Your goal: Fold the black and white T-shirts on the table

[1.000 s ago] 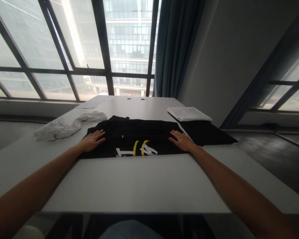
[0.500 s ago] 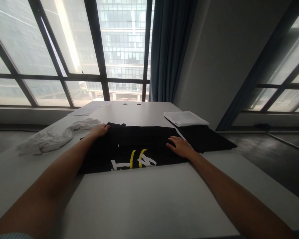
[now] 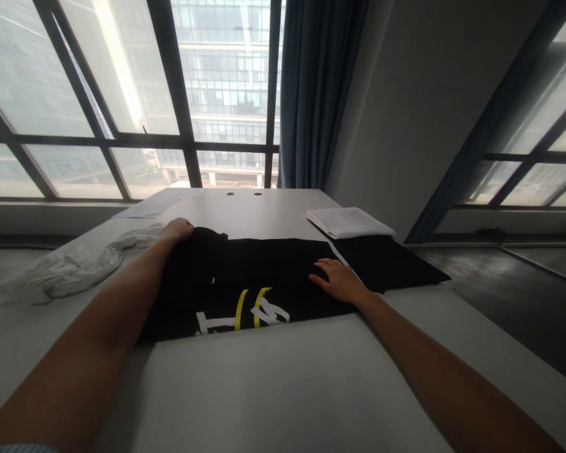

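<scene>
A black T-shirt (image 3: 264,264) with white and yellow print lies folded across the white table, its near edge close to the middle of the view. My left hand (image 3: 179,229) grips its far left corner, where the cloth is lifted and bunched; the fingertips are partly hidden. On the right end of the shirt rests my right hand (image 3: 339,280), palm down with fingers spread, holding nothing.
To the left lies a crumpled white cloth (image 3: 80,267). A folded white cloth (image 3: 351,222) sits on a black cloth (image 3: 396,264) at the right. Paper sheets (image 3: 155,202) lie at the table's (image 3: 245,214) far left, before the windows and a blue curtain (image 3: 316,94).
My left hand has moved left and slightly up, raising the shirt's far left corner. My right hand stays flat on the shirt. The view has shifted slightly.
</scene>
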Tool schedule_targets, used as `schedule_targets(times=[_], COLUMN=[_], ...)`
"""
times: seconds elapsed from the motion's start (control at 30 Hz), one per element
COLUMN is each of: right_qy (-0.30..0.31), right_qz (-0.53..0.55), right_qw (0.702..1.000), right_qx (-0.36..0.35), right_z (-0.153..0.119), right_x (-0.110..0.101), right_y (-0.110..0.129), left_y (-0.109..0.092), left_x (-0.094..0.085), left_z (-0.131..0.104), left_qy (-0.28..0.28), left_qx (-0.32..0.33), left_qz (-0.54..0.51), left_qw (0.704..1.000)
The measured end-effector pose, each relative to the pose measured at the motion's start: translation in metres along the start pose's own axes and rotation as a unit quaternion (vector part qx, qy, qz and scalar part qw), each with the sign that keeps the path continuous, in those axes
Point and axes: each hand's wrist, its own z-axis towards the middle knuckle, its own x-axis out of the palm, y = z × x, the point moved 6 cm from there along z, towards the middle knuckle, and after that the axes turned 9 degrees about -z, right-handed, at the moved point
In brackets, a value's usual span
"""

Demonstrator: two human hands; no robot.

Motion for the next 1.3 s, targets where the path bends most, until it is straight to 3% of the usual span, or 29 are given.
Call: schedule_targets(times=[0.2, 0.3, 0.37, 0.43, 0.5, 0.6, 0.67, 0.93, 1.13, 1.2, 1.3], right_qy=[0.007, 0.011, 0.016, 0.021, 0.021, 0.015, 0.014, 0.003, 0.002, -0.001, -0.009], right_qz=[0.0, 0.009, 0.019, 0.029, 0.033, 0.031, 0.029, 0.035, 0.04, 0.041, 0.032], right_qw=[1.0, 1.0, 1.0, 0.999, 0.999, 0.999, 0.999, 0.999, 0.999, 0.999, 0.999], right_qx=[0.001, -0.005, -0.011, -0.015, -0.011, 0.001, 0.004, -0.012, -0.015, -0.015, -0.01], right_z=[-0.002, -0.005, -0.006, -0.006, -0.006, -0.006, -0.007, -0.006, -0.006, -0.007, -0.006], right_x=[0.0, 0.002, 0.002, 0.0, -0.004, -0.01, -0.012, -0.006, -0.007, -0.006, -0.007], right_y=[0.003, 0.002, 0.001, 0.001, 0.001, 0.003, 0.003, 0.0, 0.0, 0.0, 0.0], left_y=[-0.005, -0.009, -0.01, -0.009, -0.008, -0.004, -0.003, -0.018, -0.02, -0.02, -0.013], left_x=[-0.038, -0.065, -0.079, -0.087, -0.088, -0.075, -0.07, -0.064, -0.05, -0.044, -0.037], left_z=[-0.032, -0.058, -0.082, -0.111, -0.143, -0.188, -0.208, -0.226, -0.241, -0.229, -0.199], left_qy=[-0.069, -0.111, -0.096, -0.033, 0.07, 0.281, 0.357, 0.363, 0.491, 0.444, 0.268], left_qx=[-0.036, 0.004, 0.063, 0.127, 0.16, 0.139, 0.118, 0.115, 0.097, 0.108, 0.145], left_qz=[-0.022, -0.085, -0.162, -0.228, -0.236, -0.142, -0.075, 0.038, -0.005, -0.039, -0.036], left_qw=[0.997, 0.99, 0.98, 0.965, 0.956, 0.939, 0.924, 0.924, 0.866, 0.889, 0.952])
